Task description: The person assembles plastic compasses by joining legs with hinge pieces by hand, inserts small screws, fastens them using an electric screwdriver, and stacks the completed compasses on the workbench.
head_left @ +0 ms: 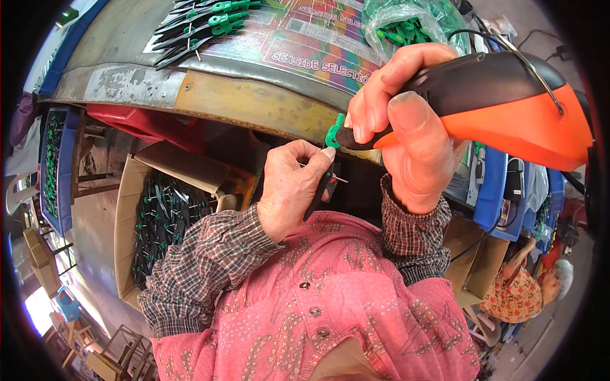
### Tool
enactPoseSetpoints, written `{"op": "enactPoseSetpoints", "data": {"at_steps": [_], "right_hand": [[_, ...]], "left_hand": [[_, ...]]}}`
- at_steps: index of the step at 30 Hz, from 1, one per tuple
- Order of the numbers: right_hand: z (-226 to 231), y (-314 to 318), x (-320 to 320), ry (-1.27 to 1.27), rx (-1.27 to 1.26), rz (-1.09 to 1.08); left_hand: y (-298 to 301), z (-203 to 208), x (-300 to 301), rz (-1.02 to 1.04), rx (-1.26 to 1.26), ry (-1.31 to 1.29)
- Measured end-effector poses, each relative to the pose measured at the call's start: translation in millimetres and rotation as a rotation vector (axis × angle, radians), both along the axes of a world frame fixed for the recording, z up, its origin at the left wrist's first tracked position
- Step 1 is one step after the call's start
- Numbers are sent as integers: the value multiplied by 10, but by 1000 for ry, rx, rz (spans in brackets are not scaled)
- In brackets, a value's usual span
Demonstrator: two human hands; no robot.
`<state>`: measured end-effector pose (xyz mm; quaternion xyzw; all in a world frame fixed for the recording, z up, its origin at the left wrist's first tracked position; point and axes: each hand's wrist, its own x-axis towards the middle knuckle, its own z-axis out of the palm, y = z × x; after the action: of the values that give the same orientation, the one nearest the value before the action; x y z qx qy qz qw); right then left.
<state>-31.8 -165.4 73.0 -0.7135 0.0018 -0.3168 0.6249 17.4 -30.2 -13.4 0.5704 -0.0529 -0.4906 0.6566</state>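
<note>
My right hand [413, 120] is wrapped round an orange and black electric screwdriver [495, 95] with a wire loop at its rear. Its dark nose reaches left to the green end of a slim black-and-green plastic part [332, 135]. Between thumb and fingers, my left hand [292, 181] pinches this part just below the green end, near the bench edge. The part's black length slants down past my fingers, and a thin metal pin [340, 180] sticks out beside it. The tool's nose hides the exact contact point.
Similar black-and-green parts [210, 25] lie piled on the bench [127, 51]. A clear plastic bag [381, 38] of green pieces stands at its far right. Below left, a cardboard box [124, 235] holds many more parts. Blue bins [502, 190] and another person [521, 292] are at right.
</note>
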Motion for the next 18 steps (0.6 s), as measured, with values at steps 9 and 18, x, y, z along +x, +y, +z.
{"op": "enactPoseSetpoints", "data": {"at_steps": [9,18], "right_hand": [[22,-12,-8,40,-32,30],[38,68,49,4,17,23]], "left_hand": [[5,-30,5,-17,-11,-33],[8,-17,17,-38,8,-42]]}}
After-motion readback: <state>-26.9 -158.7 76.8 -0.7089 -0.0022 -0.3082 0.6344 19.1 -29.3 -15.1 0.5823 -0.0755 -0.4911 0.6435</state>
